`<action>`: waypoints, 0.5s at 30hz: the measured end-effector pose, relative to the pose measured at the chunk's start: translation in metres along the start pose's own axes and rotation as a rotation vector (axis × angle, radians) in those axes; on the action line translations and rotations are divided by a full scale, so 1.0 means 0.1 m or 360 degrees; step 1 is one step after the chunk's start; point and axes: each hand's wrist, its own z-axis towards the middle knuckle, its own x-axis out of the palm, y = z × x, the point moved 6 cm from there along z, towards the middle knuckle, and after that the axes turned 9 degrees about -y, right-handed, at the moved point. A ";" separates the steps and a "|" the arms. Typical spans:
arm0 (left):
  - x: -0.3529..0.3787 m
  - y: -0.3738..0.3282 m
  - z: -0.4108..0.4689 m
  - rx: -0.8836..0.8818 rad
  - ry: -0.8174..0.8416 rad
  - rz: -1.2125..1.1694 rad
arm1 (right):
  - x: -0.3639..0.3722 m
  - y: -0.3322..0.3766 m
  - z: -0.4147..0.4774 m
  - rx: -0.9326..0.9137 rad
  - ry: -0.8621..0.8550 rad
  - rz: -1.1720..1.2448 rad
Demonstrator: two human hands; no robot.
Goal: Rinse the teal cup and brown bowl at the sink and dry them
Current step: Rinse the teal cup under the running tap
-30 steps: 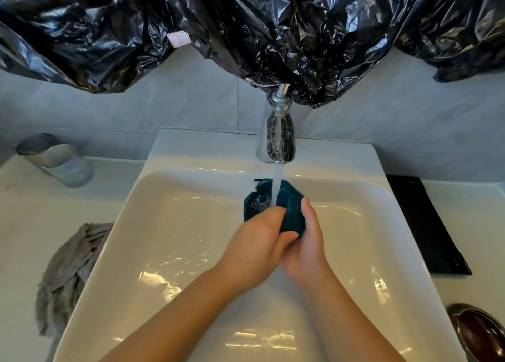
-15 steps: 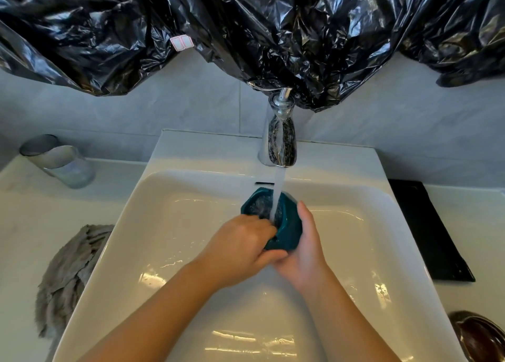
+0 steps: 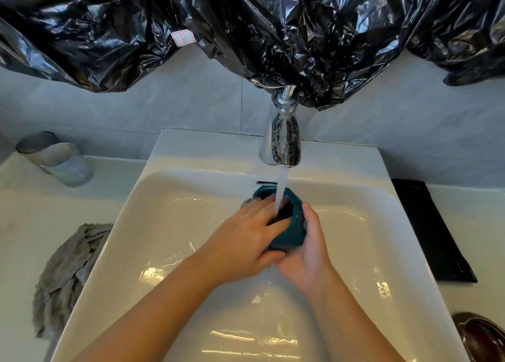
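Biggest thing in view is the black plastic sheeting (image 3: 246,34) draped across the whole 12 o'clock side. Below it is the white sink (image 3: 191,154), with the chrome faucet (image 3: 282,140) at its 12 o'clock edge, running.

What matters is how the teal cup (image 3: 292,233) sits in the hands. It's held mid-basin, right under the stream. Its long axis is tilted, with the mouth toward 11 o'clock and up at the spout, and the base toward 5 o'clock into the palm. The right hand (image 3: 308,255) wraps it from the 4 o'clock side, thumb up the outer wall, so that hand is doing the carrying. The left hand (image 3: 246,244) comes in from 8 o'clock with its fingers dipped into the mouth and its thumb tucked under the near wall, so it's pinching that wall.

Compared with a second ago, the left hand's fingers were lying over the outside of the cup. Now they reach inside, right where the water lands. The right hand's hold looks about the same.

The brown bowl (image 3: 483,340) waits at 4 o'clock on the counter, untouched. The grey cloth (image 3: 65,274) lies at 8 o'clock, nearer the left hand, so drying probably goes that way.
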 end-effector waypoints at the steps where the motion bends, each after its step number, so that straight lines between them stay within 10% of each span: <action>1: 0.00 0.05 -0.01 0.0028 0.0014 0.0165 | 0.00 -0.01 0.01 0.0002 -0.0005 -0.0016; 7: -0.07 -0.02 -0.03 -0.0095 0.0010 0.0538 | 0.00 0.00 0.02 -0.0152 -0.0017 -0.0121; 12: -0.04 -0.07 0.04 -0.0611 -0.0028 -0.0831 | -0.03 0.02 -0.02 -0.0183 -0.0001 -0.0040; 15: -0.06 -0.05 0.01 -0.0223 -0.0057 -0.0664 | -0.05 0.04 -0.01 -0.0159 -0.0009 -0.0040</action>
